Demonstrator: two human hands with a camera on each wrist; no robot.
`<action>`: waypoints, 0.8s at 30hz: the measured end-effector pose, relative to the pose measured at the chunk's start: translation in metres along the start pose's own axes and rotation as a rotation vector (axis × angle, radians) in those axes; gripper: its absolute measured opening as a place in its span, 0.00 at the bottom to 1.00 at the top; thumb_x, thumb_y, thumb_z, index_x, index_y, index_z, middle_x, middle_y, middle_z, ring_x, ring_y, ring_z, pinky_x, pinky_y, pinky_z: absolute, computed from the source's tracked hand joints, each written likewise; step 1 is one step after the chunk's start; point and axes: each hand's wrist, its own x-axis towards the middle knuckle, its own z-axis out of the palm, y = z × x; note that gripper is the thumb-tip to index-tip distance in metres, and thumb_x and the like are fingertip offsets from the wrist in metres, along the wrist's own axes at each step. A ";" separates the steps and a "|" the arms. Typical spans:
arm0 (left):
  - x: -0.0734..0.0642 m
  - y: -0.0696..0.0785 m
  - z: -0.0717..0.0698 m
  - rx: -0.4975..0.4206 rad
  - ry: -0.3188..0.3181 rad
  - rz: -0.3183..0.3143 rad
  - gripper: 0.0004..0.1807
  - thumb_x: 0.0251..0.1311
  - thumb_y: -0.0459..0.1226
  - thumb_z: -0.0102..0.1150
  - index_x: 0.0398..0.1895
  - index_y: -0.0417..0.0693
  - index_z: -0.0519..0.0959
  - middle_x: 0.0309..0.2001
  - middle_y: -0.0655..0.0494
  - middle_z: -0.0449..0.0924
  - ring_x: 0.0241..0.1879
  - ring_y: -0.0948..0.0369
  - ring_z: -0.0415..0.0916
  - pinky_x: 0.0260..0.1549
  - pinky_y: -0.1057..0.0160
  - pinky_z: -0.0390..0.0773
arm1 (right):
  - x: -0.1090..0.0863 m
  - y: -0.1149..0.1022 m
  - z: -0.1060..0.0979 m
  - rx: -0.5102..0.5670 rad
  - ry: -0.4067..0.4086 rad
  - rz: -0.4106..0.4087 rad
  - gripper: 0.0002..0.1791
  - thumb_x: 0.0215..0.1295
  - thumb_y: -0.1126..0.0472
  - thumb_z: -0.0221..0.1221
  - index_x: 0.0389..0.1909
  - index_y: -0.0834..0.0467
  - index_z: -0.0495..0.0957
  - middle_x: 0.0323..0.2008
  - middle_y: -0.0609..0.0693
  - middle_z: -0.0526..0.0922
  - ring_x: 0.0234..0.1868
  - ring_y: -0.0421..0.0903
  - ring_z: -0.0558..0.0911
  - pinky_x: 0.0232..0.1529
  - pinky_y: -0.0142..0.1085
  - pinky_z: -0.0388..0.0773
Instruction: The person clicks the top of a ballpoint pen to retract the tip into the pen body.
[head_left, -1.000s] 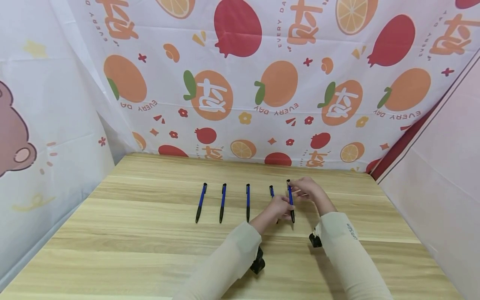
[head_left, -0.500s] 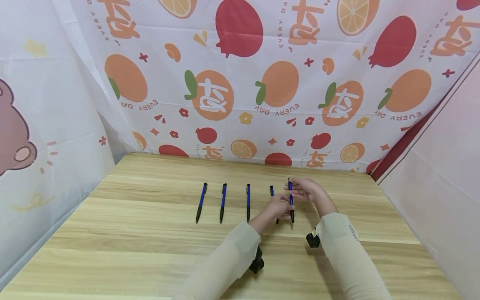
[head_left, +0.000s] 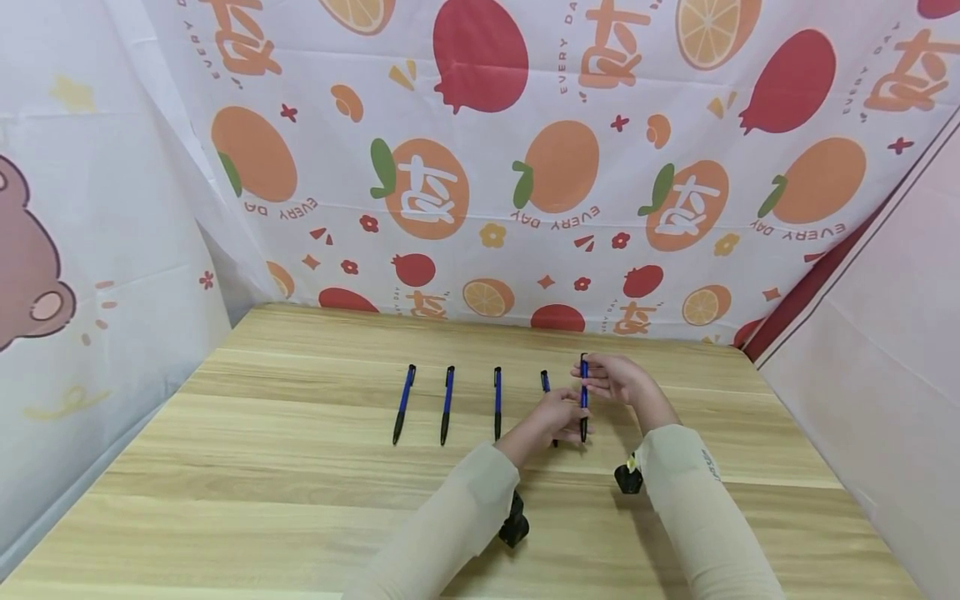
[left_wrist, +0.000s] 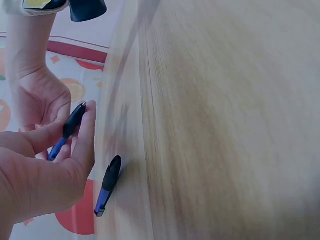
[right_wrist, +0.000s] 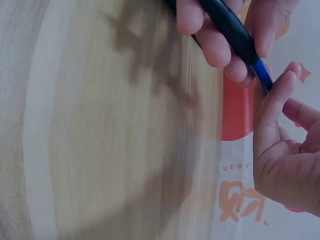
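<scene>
A blue pen with a black grip (head_left: 584, 393) is held between both hands, above the tabletop. My left hand (head_left: 557, 414) pinches its lower, black part between thumb and fingers. Near its top end, my right hand (head_left: 617, 379) pinches the blue barrel with thumb and fingertips, as the right wrist view also shows at the blue part (right_wrist: 262, 75). Just left of it, a similar pen (head_left: 545, 381) lies on the table, partly hidden behind my left hand. In the left wrist view that lying pen (left_wrist: 109, 182) is apart from the hands.
Farther left on the wooden table (head_left: 300, 500), three more blue pens lie roughly parallel: a near one (head_left: 497, 400), a middle one (head_left: 447, 404) and a slightly slanted one (head_left: 404, 404). A fruit-print cloth (head_left: 487, 183) hangs behind the table's back edge.
The held pen's top end has swung slightly right and away, so it stands straighter in view. My right hand has moved a little with it; my left hand has stayed nearly in place.
</scene>
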 end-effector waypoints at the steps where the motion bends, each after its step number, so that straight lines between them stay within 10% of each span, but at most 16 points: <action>1: 0.000 0.000 0.000 0.002 0.000 0.000 0.13 0.62 0.27 0.51 0.50 0.38 0.69 0.40 0.36 0.79 0.39 0.47 0.79 0.34 0.56 0.80 | 0.000 0.000 0.000 0.004 -0.004 0.000 0.22 0.72 0.59 0.44 0.57 0.72 0.64 0.33 0.51 0.83 0.26 0.38 0.81 0.37 0.29 0.78; 24: -0.001 0.003 -0.004 -0.004 -0.079 -0.009 0.16 0.64 0.26 0.47 0.54 0.32 0.66 0.45 0.39 0.77 0.42 0.47 0.78 0.37 0.54 0.79 | 0.000 -0.003 0.000 -0.005 -0.018 0.024 0.21 0.73 0.57 0.43 0.56 0.70 0.66 0.35 0.50 0.82 0.29 0.39 0.80 0.43 0.31 0.76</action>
